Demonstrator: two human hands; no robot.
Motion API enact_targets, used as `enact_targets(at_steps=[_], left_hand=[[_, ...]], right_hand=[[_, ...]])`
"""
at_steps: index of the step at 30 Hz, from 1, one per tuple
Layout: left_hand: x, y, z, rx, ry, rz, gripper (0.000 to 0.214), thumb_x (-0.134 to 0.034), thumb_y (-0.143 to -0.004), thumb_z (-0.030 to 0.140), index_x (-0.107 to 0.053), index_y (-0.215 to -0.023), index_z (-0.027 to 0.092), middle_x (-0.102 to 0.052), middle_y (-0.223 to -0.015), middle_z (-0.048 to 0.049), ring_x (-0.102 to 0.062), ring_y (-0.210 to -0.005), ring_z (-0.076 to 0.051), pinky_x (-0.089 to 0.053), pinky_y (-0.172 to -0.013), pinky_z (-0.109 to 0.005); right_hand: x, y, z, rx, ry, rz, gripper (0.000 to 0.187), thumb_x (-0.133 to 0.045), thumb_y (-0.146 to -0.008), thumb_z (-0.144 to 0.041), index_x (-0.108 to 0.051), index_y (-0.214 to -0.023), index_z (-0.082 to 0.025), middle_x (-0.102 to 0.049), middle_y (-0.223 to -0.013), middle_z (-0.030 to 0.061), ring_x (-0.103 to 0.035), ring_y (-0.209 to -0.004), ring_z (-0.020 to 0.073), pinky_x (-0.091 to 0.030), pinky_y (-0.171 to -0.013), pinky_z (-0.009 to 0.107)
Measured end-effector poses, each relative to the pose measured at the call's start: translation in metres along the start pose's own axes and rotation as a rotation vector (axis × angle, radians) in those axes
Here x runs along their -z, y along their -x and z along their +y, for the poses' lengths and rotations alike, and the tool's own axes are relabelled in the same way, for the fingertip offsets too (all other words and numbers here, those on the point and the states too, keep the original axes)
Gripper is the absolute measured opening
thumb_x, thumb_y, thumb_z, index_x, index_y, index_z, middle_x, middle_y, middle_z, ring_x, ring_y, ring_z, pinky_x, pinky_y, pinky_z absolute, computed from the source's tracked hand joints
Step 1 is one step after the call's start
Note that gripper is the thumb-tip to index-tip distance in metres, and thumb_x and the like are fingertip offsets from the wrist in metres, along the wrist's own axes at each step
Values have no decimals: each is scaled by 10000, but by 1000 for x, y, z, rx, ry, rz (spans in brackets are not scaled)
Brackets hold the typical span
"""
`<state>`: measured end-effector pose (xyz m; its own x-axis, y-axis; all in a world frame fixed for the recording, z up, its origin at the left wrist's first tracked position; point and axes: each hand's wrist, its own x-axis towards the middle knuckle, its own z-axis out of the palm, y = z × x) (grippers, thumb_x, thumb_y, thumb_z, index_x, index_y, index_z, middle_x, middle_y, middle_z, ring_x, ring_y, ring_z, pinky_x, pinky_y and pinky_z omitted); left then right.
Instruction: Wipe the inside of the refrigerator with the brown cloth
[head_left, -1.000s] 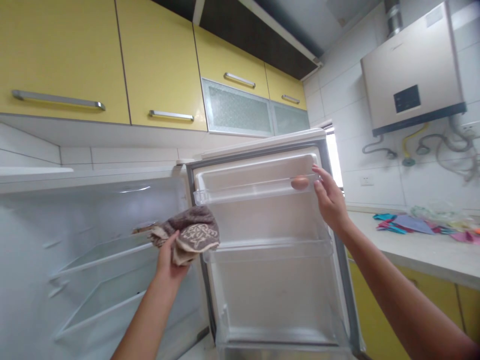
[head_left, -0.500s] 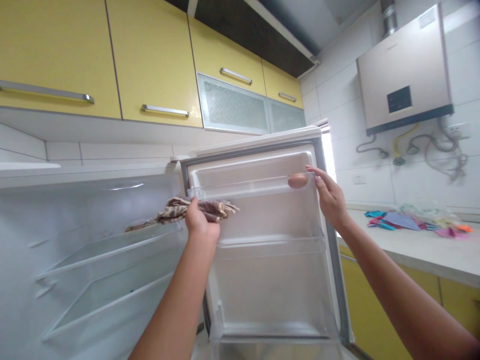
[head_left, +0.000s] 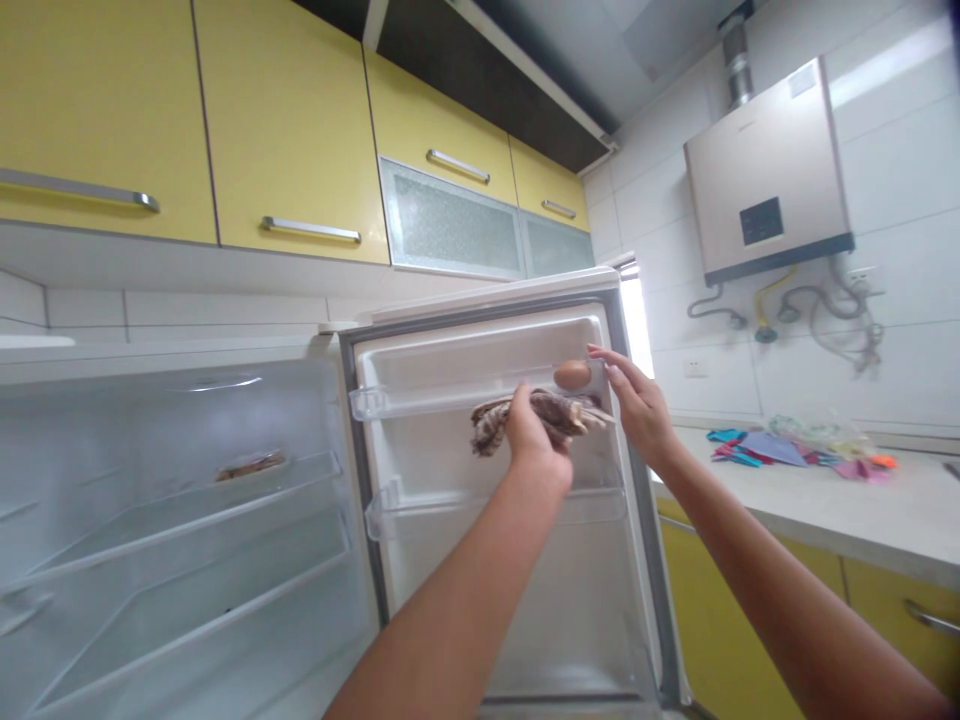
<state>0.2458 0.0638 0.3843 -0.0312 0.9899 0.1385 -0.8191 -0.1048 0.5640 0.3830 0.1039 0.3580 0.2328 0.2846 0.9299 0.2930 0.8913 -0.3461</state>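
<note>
A small fridge stands open, its door (head_left: 630, 520) swung out to the right. My left hand (head_left: 534, 440) grips a brown patterned cloth (head_left: 491, 425) pressed against the front of the door's top shelf (head_left: 420, 395). A brown egg (head_left: 571, 375) lies at the right end of that shelf. My right hand (head_left: 637, 405) rests on the door's right edge beside the egg, fingers stretched out and apart, holding nothing that I can see.
The fridge's inside (head_left: 172, 520) has clear shelves, one with a small brown item (head_left: 251, 465). Yellow wall cabinets (head_left: 292, 130) hang above. A counter (head_left: 862, 510) at right carries coloured items (head_left: 787, 445); a water heater (head_left: 765, 180) hangs on the tiled wall.
My left hand has carried the cloth from the fridge's opening rightwards along the door's top shelf, close to the egg. The view has shifted right. The right hand stays on the door edge.
</note>
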Motion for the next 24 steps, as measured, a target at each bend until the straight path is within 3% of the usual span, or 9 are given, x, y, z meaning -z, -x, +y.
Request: enact_targets(at_steps=[3,6,10,14,18,21,24], left_hand=[[-12,8,-25,168,-32,-109,276,-601,-887,413,-700,-889,155,-755,-789,-35,-698,-639,-142,-528,-608,-245],[-12,9,-31,179,-25,-168,300,-607,-886,418,-715,-927,142,-769,-842,-55,-714,-683,-156,-562,-667,-262],[2,13,-13,116,27,2,226,-590,-897,356,-695,-927,159,-760,-830,-46,-727,-732,-170,-576,-703,-276],[26,10,26,-111,55,181,133,-586,-895,279,-650,-839,177,-724,-768,-20,-699,-659,-156,-562,-639,-277],[63,-7,78,-399,49,311,107,-566,-883,221,-592,-782,197,-690,-757,21,-671,-648,-115,-535,-631,-230],[93,-23,109,-634,36,384,40,-583,-870,213,-606,-899,227,-716,-929,35,-695,-844,-98,-544,-753,-209],[118,-36,125,-840,-33,419,184,-664,-836,246,-627,-1016,264,-714,-1116,38,-667,-1071,-97,-527,-897,-213]], right_hand=[[5,-1,-1,-47,-79,-65,371,-500,-961,-519,-688,-1178,-284,-656,-1369,59,-546,-1341,254,-377,-1171,470],[9,-3,-1,-52,-38,-95,379,-494,-961,-528,-682,-1185,-286,-665,-1354,57,-551,-1332,261,-385,-1154,474],[9,-2,-4,7,106,-97,400,-454,-979,-519,-658,-1226,-279,-671,-1342,68,-572,-1305,261,-402,-1133,473],[7,2,-7,50,170,-90,411,-420,-995,-506,-632,-1268,-285,-657,-1363,68,-567,-1312,258,-409,-1127,474],[5,5,-8,60,178,-71,411,-423,-993,-510,-630,-1271,-287,-655,-1362,66,-566,-1312,267,-411,-1126,484],[4,6,-9,49,168,-74,413,-432,-989,-521,-631,-1273,-295,-649,-1373,63,-563,-1316,274,-410,-1129,494],[4,7,-10,52,175,-74,432,-428,-989,-536,-625,-1289,-296,-650,-1371,69,-561,-1318,280,-418,-1124,505]])
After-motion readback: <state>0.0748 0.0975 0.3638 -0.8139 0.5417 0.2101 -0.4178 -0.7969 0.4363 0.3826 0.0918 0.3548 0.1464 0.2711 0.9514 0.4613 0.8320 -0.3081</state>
